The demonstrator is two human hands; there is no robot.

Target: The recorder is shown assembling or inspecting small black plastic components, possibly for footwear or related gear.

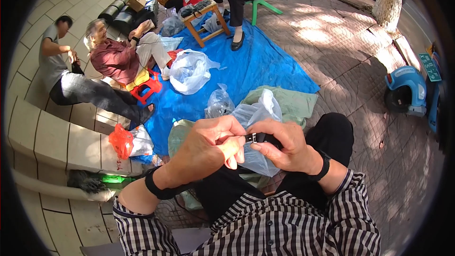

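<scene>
Between my two hands, over my lap, is a short black strap with a small silver buckle (254, 137). My left hand (204, 149) pinches its left end between thumb and fingers. My right hand (289, 147) is closed around the rest of the strap, its thumb just below the buckle. The fingers cover most of the strap, so its full length is hidden. Just beyond and beneath my hands lies an open clear plastic bag (260, 111), on a pale green sack (294, 102). A second clear bag (220, 103) with dark contents sits beside it.
A blue tarp (279, 68) spreads ahead, bearing a white plastic bag (192, 71) and a wooden stool (203, 15). Several people sit around it, one on a red stool (148, 87). An orange-red bag (122, 141) rests left, near tiled steps (83, 147). A blue scooter (407, 87) stands right.
</scene>
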